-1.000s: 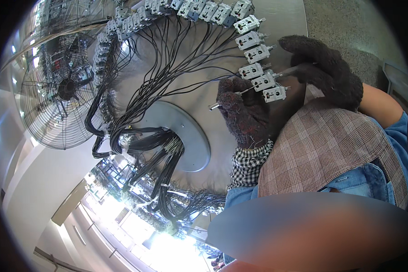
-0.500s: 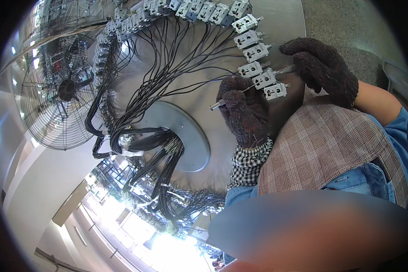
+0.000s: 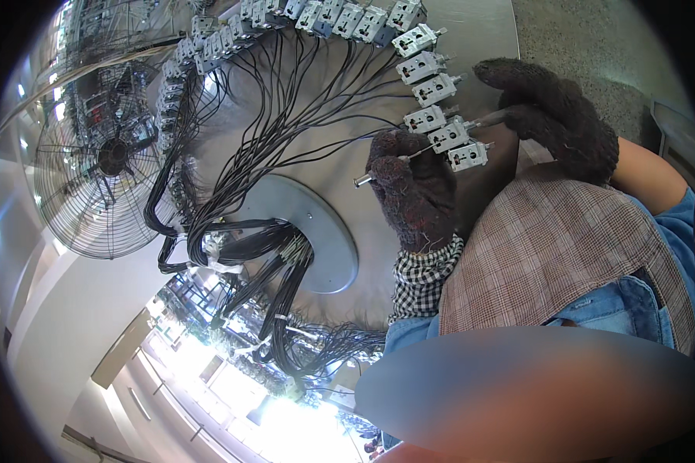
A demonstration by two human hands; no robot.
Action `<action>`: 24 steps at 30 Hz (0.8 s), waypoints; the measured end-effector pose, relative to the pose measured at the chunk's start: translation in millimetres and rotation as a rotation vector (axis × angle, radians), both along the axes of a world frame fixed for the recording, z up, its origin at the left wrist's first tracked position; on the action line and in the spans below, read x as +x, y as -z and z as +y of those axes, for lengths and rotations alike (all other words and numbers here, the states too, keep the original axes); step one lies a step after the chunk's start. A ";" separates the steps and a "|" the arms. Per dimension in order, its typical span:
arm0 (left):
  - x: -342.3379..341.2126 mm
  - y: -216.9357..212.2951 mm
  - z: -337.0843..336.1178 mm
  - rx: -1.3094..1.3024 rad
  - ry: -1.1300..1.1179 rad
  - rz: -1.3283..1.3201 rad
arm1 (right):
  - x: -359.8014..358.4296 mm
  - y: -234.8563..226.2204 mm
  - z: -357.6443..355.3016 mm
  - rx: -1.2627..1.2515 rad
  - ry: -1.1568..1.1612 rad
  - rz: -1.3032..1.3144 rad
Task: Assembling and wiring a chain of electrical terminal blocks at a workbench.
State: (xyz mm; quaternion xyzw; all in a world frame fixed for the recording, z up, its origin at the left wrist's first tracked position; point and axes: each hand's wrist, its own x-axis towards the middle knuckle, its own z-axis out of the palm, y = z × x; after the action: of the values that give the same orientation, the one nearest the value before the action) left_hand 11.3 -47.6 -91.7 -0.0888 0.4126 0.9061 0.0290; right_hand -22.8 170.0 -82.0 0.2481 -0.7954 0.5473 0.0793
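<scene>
My left hand [image 3: 415,185], in a dark knitted glove, is closed around a thin metal rod [image 3: 363,180] with a flat round end poking out on the left. The rod's thin other end points at a silvery metal block [image 3: 449,136] in the row along the table's edge. On the block's right side, a short grey rod [image 3: 493,118] runs into the fingers of my gloved right hand [image 3: 556,116]. One upper finger there stretches out above it. The grip itself is partly hidden. Just below sits the last block [image 3: 468,157] of the row.
Several similar blocks [image 3: 421,68] curve around the rim of the round metal table [image 3: 340,208]. Black cables [image 3: 286,127] run from them to a grey central disc [image 3: 340,251]. A caged fan [image 3: 113,157] stands at left. A plaid apron [image 3: 540,247] lies close below my hands.
My right hand has shifted slightly right and its upper fingers have spread a little. The left hand keeps its rod, almost unmoved.
</scene>
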 end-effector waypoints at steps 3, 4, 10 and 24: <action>1.0 0.3 0.6 -0.012 0.005 -0.018 | 2.5 2.5 -1.4 -0.033 0.035 -0.078; 1.8 7.2 -0.2 0.009 -0.038 -0.016 | 1.9 2.3 0.3 -0.033 0.035 -0.077; 6.4 8.0 -0.2 -0.023 -0.097 -0.057 | 4.0 1.3 -0.1 -0.106 -0.015 -0.356; 0.5 5.0 -7.1 -0.007 0.079 -0.044 | 6.6 8.9 0.5 -0.057 0.049 -0.309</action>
State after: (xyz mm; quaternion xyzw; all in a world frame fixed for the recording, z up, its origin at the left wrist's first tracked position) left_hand 11.8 -54.7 -96.7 -0.0925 0.4182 0.9006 0.0736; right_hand -16.2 170.5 -90.9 0.1394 -0.7881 0.5991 -0.0237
